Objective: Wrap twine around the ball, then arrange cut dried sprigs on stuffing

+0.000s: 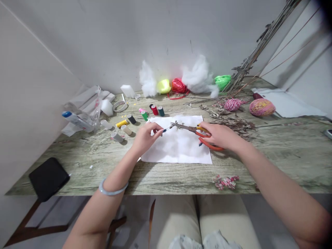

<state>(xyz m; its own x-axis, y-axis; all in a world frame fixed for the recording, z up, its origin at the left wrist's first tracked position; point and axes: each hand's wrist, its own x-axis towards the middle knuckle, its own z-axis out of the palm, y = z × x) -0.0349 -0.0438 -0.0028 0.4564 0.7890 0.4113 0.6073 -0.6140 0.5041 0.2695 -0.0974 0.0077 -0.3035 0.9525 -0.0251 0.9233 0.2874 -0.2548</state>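
Observation:
My right hand (pixel 211 133) grips a pair of scissors (pixel 189 128) by its orange handles, blades pointing left over a white cloth (pixel 176 155). Between the fingertips of my left hand (pixel 150 135) is the thin stem of a small dried sprig (pixel 174 124). The sprig's leafy end lies against the scissor tips; whether the blades are closed on it is too small to tell. A thin layer of white fluff (pixel 178 143) covers part of the cloth. Dried plant stalks (pixel 230 124) lie just beyond my right hand.
Several thread spools (pixel 126 129) stand left of the cloth. Along the wall are white stuffing (pixel 198 74), red twine (pixel 178 85) and green twine (pixel 222 82). Long dry branches (pixel 254 57) lean at the right. Pink flowers (pixel 225 182) and a black case (pixel 49 178) lie near the front edge.

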